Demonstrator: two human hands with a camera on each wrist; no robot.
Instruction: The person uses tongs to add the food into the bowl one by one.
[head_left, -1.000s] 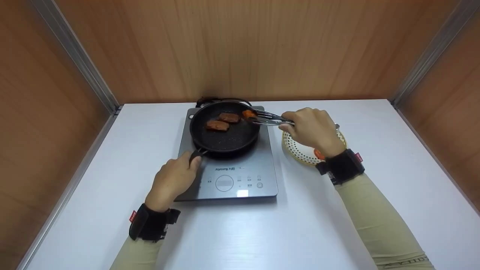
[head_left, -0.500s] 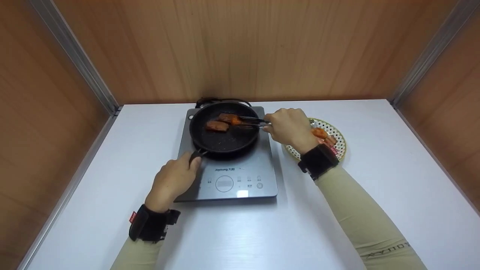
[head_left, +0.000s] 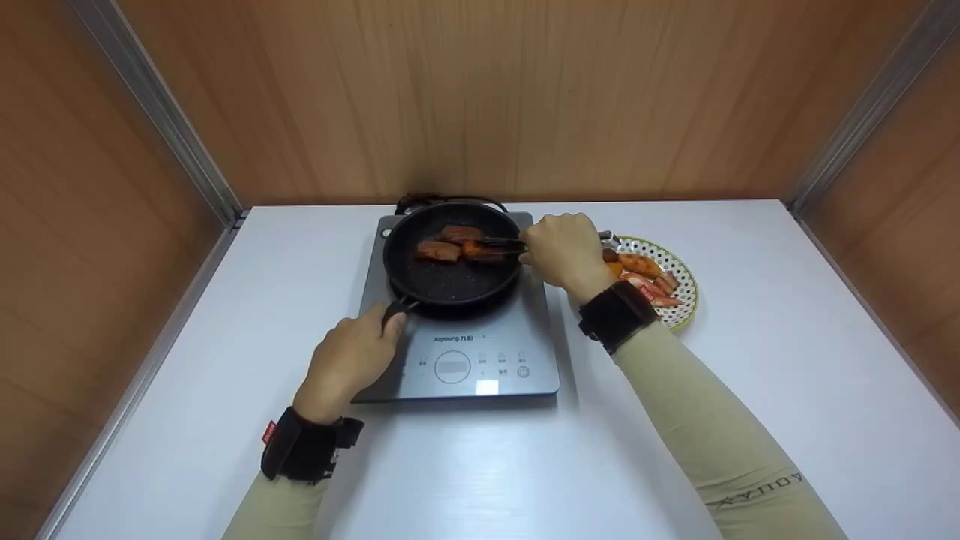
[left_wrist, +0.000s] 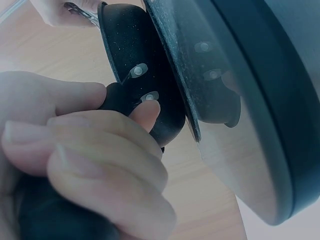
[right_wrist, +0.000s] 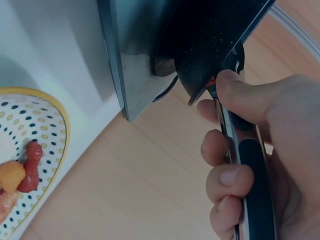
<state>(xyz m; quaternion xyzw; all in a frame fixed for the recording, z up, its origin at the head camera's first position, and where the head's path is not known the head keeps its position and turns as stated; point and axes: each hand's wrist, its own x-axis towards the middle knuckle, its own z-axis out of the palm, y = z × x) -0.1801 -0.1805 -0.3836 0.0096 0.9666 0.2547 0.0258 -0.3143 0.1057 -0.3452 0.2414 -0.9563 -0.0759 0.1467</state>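
Observation:
My left hand (head_left: 356, 356) grips the handle (head_left: 396, 307) of a black frying pan (head_left: 442, 285). The pan stands on a grey induction cooktop (head_left: 495, 382). Two browned pieces of meat (head_left: 438, 251) lie in it. Over the pan's right rim, my right hand (head_left: 564, 251) holds metal tongs with dark grips (right_wrist: 257, 185). The tongs' tips are at an orange piece of food (head_left: 472, 250), low in the pan beside the meat. The left wrist view shows fingers (left_wrist: 110, 155) wrapped round the handle; the pan's inside is hidden there.
Right of the cooktop, a dotted plate with a yellow rim (head_left: 691, 281) holds several pieces of food, including a red sausage-like piece (right_wrist: 32, 167). Wooden panels (head_left: 480, 97) enclose the white table (head_left: 765, 300) behind and on both sides. A black cord (head_left: 412, 201) lies behind the pan.
My right hand has moved left with the tongs, carrying the orange piece from the pan's right rim to beside the meat. More of the plate shows. My left hand keeps its grip.

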